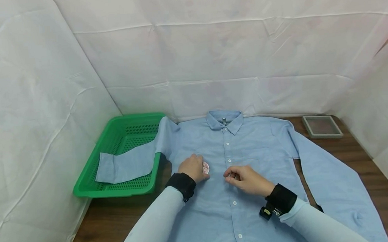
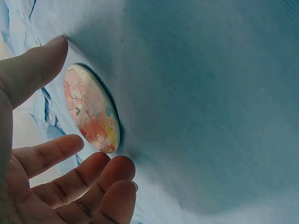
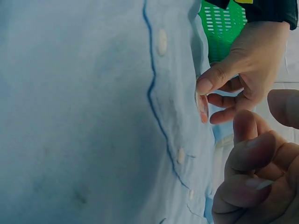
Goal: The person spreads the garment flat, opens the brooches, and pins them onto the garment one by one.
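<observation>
Your left hand [image 1: 193,167] rests on the blue shirt [image 1: 250,147] at frame centre, its grip loosely apart around a round pink badge [image 1: 205,168] lying on the cloth. Your right hand [image 1: 248,179], just right of it by the button placket, has fingers curled; I cannot tell whether it holds anything. One sleeve drapes into the green basket [image 1: 120,142] at left.

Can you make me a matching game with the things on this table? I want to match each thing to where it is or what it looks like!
Things:
1. basket
2. shirt
3. round badge
4. small tray

Descriptions:
A. pink picture on it, lying on the shirt by the left hand
B. green, with one sleeve draped into it
C. grey, at the far right of the table
D. light blue, buttoned, spread flat

Pairs: 1-B, 2-D, 3-A, 4-C
</observation>
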Available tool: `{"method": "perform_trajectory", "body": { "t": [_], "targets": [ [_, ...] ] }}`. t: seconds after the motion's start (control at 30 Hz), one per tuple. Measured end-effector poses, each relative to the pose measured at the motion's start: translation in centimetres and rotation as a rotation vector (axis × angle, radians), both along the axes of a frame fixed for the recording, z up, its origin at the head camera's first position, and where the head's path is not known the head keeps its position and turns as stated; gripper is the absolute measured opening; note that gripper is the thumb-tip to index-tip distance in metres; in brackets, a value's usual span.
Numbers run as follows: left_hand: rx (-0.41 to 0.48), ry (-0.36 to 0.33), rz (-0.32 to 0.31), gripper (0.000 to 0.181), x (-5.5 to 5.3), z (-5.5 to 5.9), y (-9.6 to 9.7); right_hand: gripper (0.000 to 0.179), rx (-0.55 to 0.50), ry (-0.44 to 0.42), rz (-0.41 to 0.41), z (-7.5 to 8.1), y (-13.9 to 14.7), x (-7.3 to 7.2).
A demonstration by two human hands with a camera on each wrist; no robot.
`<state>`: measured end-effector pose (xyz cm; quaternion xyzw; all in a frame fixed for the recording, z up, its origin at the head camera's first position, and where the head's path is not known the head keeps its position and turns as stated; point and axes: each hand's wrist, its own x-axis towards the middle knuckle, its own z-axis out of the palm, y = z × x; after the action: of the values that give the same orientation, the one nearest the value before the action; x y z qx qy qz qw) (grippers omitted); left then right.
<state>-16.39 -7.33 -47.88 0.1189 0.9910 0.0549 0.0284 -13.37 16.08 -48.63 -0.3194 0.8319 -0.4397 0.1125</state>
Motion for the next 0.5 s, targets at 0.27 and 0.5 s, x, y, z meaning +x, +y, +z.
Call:
{"method": "perform_trajectory", "body": {
  "t": [0.27,0.5],
  "targets": [
    [0.026,-0.009,0.002,0.050,-0.07,-0.19,0.08,0.021,0.033,-0.008,-0.011,-0.20,-0.09,0.15],
    [0.037,-0.042,0.020,0.054,-0.36,-0.68,-0.13,0.020,0.040,-0.006,-0.018,-0.51,-0.11,0.09]
  ]
}}
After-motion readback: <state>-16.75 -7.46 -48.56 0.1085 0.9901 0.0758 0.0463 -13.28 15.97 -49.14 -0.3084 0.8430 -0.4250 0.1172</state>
